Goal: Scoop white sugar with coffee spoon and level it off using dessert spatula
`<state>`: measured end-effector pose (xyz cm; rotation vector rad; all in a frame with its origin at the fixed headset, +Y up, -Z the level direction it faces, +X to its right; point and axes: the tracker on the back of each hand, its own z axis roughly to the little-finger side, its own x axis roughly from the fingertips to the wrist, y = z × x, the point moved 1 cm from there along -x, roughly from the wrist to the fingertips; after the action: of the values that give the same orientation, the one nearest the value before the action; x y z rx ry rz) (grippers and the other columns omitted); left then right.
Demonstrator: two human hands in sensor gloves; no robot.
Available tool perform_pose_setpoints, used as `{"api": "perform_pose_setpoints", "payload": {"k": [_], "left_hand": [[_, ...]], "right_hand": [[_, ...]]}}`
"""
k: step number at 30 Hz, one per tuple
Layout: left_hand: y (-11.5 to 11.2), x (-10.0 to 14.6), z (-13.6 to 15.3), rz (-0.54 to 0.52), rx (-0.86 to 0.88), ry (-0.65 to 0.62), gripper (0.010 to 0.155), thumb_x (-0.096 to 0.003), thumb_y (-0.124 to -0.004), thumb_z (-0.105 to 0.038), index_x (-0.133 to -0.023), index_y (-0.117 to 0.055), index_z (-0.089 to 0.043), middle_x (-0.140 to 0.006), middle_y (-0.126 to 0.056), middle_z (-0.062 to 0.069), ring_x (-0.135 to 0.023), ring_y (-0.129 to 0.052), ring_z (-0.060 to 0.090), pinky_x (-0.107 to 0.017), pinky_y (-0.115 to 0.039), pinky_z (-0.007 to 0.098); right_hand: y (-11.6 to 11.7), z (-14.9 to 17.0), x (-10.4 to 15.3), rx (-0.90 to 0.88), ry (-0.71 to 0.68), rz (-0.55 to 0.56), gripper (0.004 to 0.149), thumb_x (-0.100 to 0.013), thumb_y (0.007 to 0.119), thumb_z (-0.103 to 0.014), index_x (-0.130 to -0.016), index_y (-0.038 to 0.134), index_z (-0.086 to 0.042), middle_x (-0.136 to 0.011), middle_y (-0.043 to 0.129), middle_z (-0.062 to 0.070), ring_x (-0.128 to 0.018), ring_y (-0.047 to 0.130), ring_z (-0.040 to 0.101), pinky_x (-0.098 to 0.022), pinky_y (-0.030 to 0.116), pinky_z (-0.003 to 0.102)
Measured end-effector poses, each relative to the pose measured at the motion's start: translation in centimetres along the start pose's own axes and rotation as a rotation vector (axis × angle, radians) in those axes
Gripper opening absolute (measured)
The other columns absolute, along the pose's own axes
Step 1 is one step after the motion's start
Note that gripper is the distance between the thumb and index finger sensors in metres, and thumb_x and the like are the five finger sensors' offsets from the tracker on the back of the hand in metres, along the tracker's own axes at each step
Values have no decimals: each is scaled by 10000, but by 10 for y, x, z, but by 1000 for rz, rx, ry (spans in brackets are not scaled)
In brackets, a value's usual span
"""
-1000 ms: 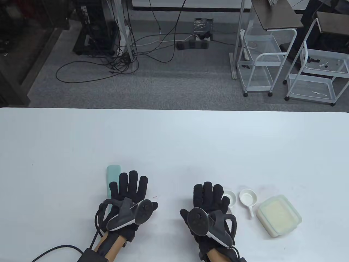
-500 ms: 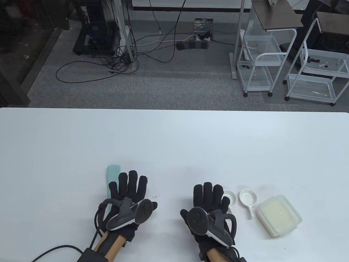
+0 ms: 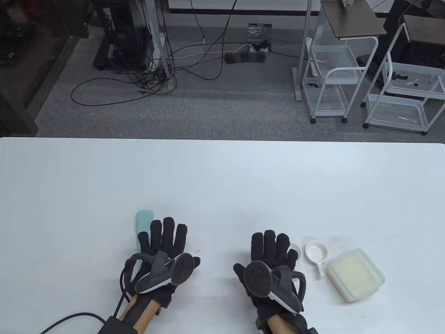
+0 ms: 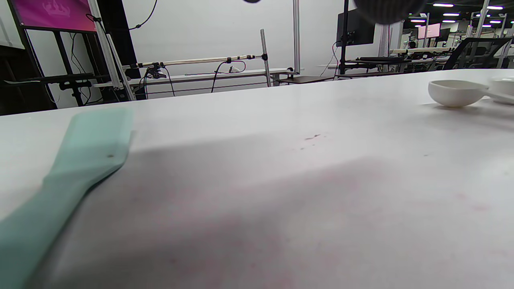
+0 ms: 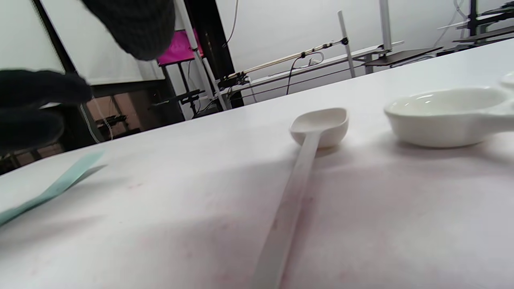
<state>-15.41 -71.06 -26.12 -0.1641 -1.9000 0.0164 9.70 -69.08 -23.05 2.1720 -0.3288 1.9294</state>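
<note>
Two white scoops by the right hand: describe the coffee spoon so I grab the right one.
On the white table, near right, sits a translucent container; two white scoops lie left of it. The coffee spoon is the one farther from it, partly under the right hand: small bowl, long thin handle, unlike the wide, short-handled scoop beside it.

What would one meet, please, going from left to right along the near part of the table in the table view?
Mint-green flat dessert spatula → left hand in a black glove → right hand in a black glove → small white ceramic dish with a short handle → pale lidded plastic container.
</note>
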Motion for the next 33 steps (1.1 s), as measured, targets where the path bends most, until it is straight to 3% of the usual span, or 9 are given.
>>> {"api": "perform_pose_setpoints", "payload": {"k": [3, 8, 13, 18, 24, 28, 33], "left_hand": [[0, 0, 0, 6, -4, 2, 973, -601, -518, -655, -1254, -208, -3, -1223, -114, 444, -1052, -256, 728, -653, -313, 863], [-3, -1, -1, 16, -14, 0, 973, -600, -518, -656, -1255, -212, -5, -1226, -117, 439, -1052, -257, 728, -652, -312, 863], [-4, -1, -1, 20, -15, 0, 972, -600, -518, -655, -1255, -213, -4, -1226, -117, 437, -1052, -254, 727, -652, -311, 863], [-5, -1, 2, 27, -13, 8, 972, -600, -519, -655, -1255, -214, -5, -1225, -117, 440, -1049, -254, 730, -651, -312, 863], [-5, -1, 2, 25, -8, 5, 972, -600, -516, -656, -1255, -213, -6, -1225, -115, 441, -1052, -251, 728, -653, -310, 863], [-5, -2, 2, 33, -11, 7, 970, -601, -517, -655, -1255, -214, -6, -1227, -118, 436, -1053, -252, 726, -653, -310, 862], [-5, -2, 3, 33, -6, 9, 971, -599, -517, -656, -1255, -216, -6, -1228, -120, 434, -1051, -251, 728, -654, -312, 862]], "right_hand": [[-20, 24, 1, -39, 96, 48, 902, -568, 703, -480, -1128, 196, 12, -1155, 108, 376, -967, 101, 741, -611, 215, 909], [-50, 100, 14, -151, 390, 154, 938, -559, 707, -519, -1133, 192, 15, -1156, 102, 384, -962, 95, 751, -600, 202, 918], [-44, 147, 22, -245, 595, 104, 992, -542, 723, -548, -1133, 169, 25, -1147, 73, 395, -945, 66, 764, -579, 172, 927], [-28, 173, 25, -119, 797, -11, 1042, -526, 721, -579, -1128, 118, 22, -1139, 26, 395, -919, 19, 778, -565, 153, 932], [-22, 184, 26, -149, 833, -12, 1045, -521, 729, -593, -1133, 104, -20, -1146, -2, 359, -912, 3, 779, -591, 199, 925], [-19, 186, 25, -117, 831, -26, 1055, -535, 754, -605, -1135, 94, -42, -1151, 17, 355, -933, 54, 775, -640, 351, 884], [-18, 186, 24, -53, 803, 45, 1056, -525, 778, -619, -1146, 163, -27, -1158, 116, 381, -938, 157, 801, -640, 456, 843]]}}
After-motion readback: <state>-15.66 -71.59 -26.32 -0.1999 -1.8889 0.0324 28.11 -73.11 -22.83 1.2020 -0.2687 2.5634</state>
